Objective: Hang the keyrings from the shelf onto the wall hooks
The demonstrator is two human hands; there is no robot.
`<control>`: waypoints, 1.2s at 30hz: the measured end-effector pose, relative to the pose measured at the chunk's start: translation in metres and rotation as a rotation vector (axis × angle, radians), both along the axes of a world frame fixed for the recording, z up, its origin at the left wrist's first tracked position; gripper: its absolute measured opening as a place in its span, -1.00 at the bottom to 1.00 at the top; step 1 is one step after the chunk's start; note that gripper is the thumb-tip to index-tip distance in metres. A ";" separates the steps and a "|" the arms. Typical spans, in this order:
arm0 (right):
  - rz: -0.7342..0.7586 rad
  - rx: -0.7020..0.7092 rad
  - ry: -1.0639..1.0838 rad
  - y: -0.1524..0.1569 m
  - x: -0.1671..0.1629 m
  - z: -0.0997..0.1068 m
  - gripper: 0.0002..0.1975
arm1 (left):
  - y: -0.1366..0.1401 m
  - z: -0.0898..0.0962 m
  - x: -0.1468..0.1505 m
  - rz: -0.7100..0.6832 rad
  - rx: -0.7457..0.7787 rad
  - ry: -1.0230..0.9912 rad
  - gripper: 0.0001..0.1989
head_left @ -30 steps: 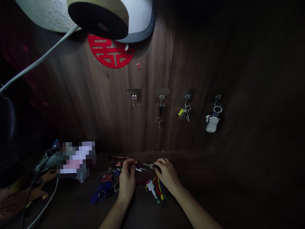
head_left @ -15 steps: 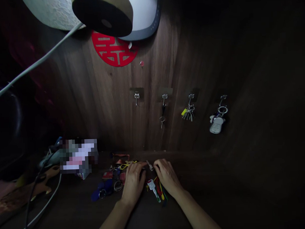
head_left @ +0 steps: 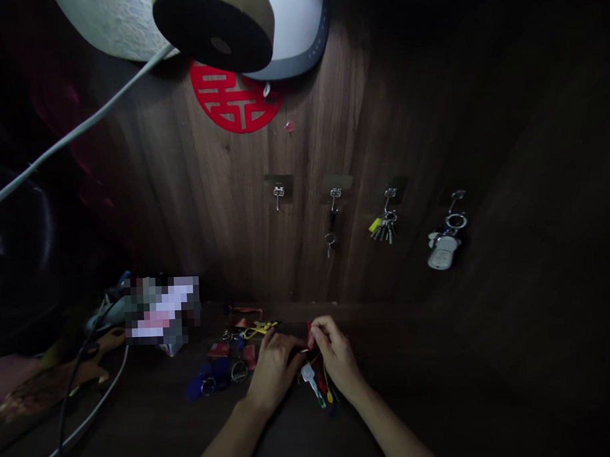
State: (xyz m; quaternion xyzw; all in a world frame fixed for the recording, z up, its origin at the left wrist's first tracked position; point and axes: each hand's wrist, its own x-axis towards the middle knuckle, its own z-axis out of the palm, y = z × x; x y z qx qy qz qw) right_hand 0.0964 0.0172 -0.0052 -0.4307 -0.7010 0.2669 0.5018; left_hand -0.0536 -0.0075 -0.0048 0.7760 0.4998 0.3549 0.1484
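1. Four metal hooks [head_left: 278, 196] sat in a row on the wooden panel [head_left: 306, 262]. The second bore a black strap with a small key [head_left: 329, 244] on a ring; the third bore a key bunch [head_left: 386, 231] with a yellow tag [head_left: 374, 225]; the fourth bore a pale fob [head_left: 443, 251] under a ring.
2. At the left stood a box-like object [head_left: 165, 313], masked by coarse squares, so its contents could not be told.
3. The right hand [head_left: 341, 360] was narrow, its thumb and forefinger pinching a red strip [head_left: 309, 331] just left of its knuckles.
4. The left hand [head_left: 274, 366] had its fingers bent towards that strip, a pale sliver [head_left: 304, 350] at their tips; in the dim light, whether it gripped this could not be told.
5. The silver key [head_left: 309, 375] lay on the dark tabletop [head_left: 312, 445] between the hands, just beside the left thumb.
6. Its long axis slanted steeply, head up and to the left, blade pointing down and to the right. The red strip stood nearly upright in view.
7. Coloured cords [head_left: 328, 387] lay right of the key, below the right hand.
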 end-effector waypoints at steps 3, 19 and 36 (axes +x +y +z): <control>-0.033 -0.012 0.066 0.006 0.003 -0.004 -0.77 | -0.001 0.004 0.000 -0.005 0.009 -0.057 -0.85; 0.024 0.364 -0.243 -0.004 0.006 0.008 -0.88 | 0.003 0.000 -0.002 0.078 -0.018 -0.338 -0.76; -0.105 0.123 0.002 -0.002 0.008 0.025 -0.77 | 0.008 0.001 -0.003 0.043 -0.129 -0.350 -0.72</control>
